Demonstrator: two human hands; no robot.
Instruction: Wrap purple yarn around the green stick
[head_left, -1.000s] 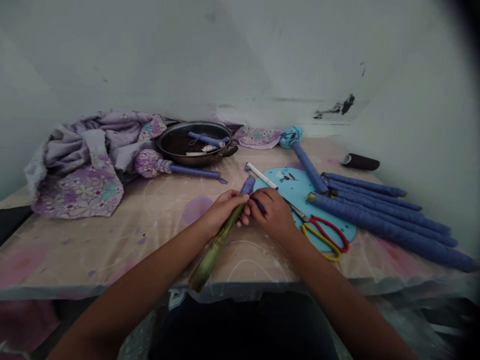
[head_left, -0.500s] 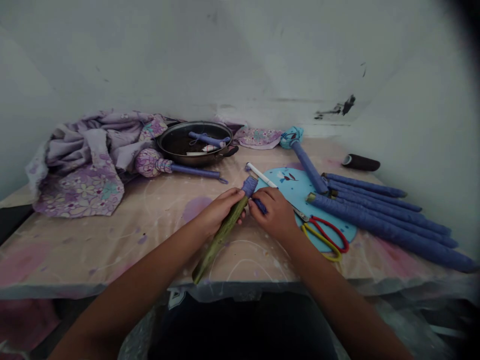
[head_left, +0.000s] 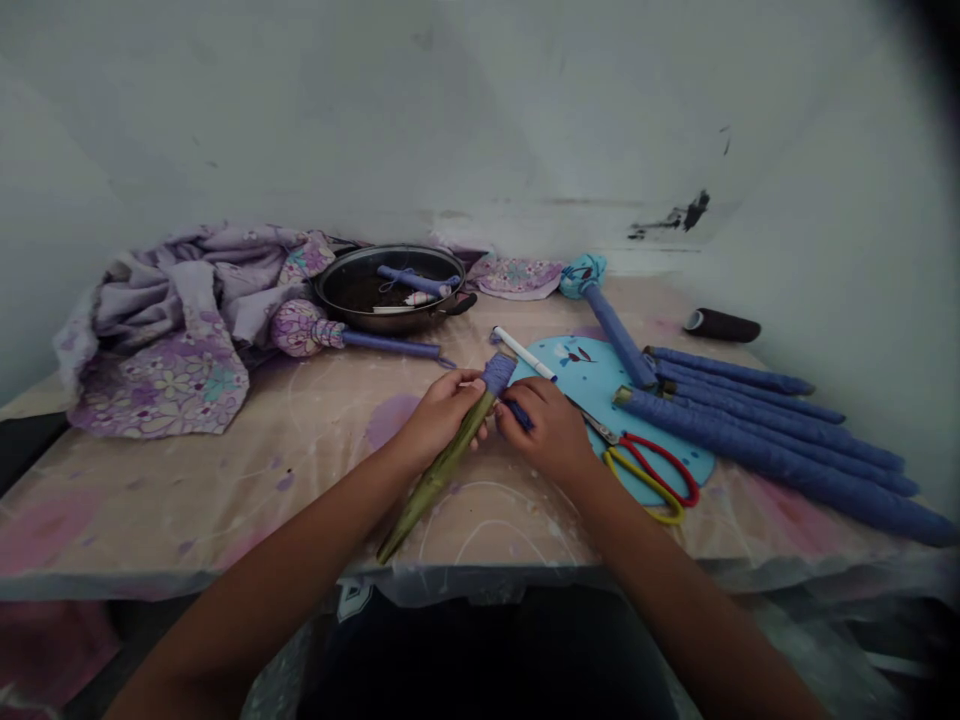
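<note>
Green stick (head_left: pixel 431 485) is clamped in left hand (head_left: pixel 439 418) grip, nudged slightly forward since before | purple strip (head_left: pixel 519 413) just beside grip is pinched by right hand (head_left: pixel 551 432)

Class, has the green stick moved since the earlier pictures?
Yes. The green stick has slid slightly back from the table edge, which its near end reached before.
</note>
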